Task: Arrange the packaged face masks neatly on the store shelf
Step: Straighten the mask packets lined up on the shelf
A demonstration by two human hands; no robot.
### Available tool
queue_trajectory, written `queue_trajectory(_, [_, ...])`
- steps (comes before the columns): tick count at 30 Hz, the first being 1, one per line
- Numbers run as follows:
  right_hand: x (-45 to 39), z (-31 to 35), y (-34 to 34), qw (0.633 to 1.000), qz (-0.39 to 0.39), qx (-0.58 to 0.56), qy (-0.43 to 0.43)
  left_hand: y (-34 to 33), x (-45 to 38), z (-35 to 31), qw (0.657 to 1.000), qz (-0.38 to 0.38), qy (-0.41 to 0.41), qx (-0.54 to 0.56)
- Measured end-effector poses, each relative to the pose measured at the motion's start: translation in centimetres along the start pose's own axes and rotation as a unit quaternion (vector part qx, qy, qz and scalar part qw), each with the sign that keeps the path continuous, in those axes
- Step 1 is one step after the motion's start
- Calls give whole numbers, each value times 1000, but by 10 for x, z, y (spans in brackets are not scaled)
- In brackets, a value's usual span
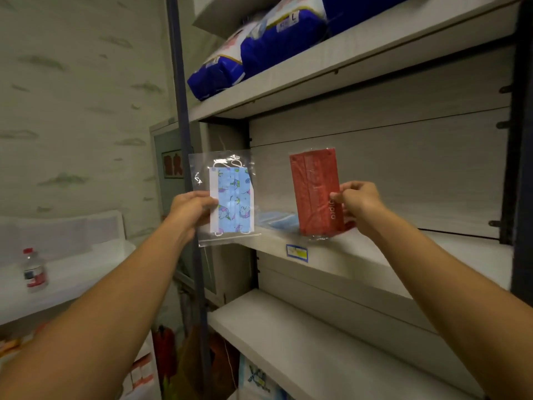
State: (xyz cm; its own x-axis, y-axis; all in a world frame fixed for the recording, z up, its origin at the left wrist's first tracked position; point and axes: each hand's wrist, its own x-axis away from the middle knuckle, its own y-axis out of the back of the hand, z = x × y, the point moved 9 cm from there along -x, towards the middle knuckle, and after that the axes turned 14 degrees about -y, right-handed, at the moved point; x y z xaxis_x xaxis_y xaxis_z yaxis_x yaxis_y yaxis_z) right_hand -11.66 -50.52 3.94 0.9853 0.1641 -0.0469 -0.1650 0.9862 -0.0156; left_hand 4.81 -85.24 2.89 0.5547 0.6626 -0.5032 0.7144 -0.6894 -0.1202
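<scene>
Both packs stand long axis upright: left hand (pixel 191 207) pinches the blue pack (pixel 230 197) left of the shelf (pixel 375 255) edge; right hand (pixel 357 202) pinches the red pack (pixel 314 192) on it.

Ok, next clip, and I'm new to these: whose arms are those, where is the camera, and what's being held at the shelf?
There is no robot here. One camera sits on a person's head, looking forward and down, so the two arms are the wearer's own. The left hand holds a clear packet with a blue patterned mask in front of the shelf's left end. The right hand pinches a red mask packet, upright, its lower edge at the middle shelf. A pale blue packet lies flat between them. Blue bulky packs sit on the shelf above.
</scene>
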Motion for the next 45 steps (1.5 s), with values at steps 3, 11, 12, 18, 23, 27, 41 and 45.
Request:
queue_trajectory(3, [-34, 9, -5, 1000, -15, -12, 10, -8, -36, 4, 1000, -9, -10, 7])
queue_trajectory(11, [-102, 11, -7, 998, -52, -35, 13, -39, -104, 22, 998, -14, -17, 61])
queue_trajectory(12, [-107, 9, -8, 998, -55, -35, 13, -45, -108, 24, 998, -9, -18, 61])
queue_trajectory(18, [-130, 1, -21, 998, -68, -4, 18, -75, -132, 52, 997, 24, -11, 71])
queue_trajectory(23, [-144, 4, -27, 995, -93, 11, 29, -98, -154, 78, 994, 61, 10, 90])
queue_trajectory(27, [-152, 0, -34, 991, -127, 2, 37, -115, -180, 103, 988, 98, 32, 116])
queue_trajectory(41, [-147, -32, -36, 965, -254, -50, 34, -227, -220, 176, 938, 284, 98, 173])
queue_trajectory(45, [-148, -44, -28, 958, -281, -52, 24, -241, -208, 205, 939, 303, 98, 126])
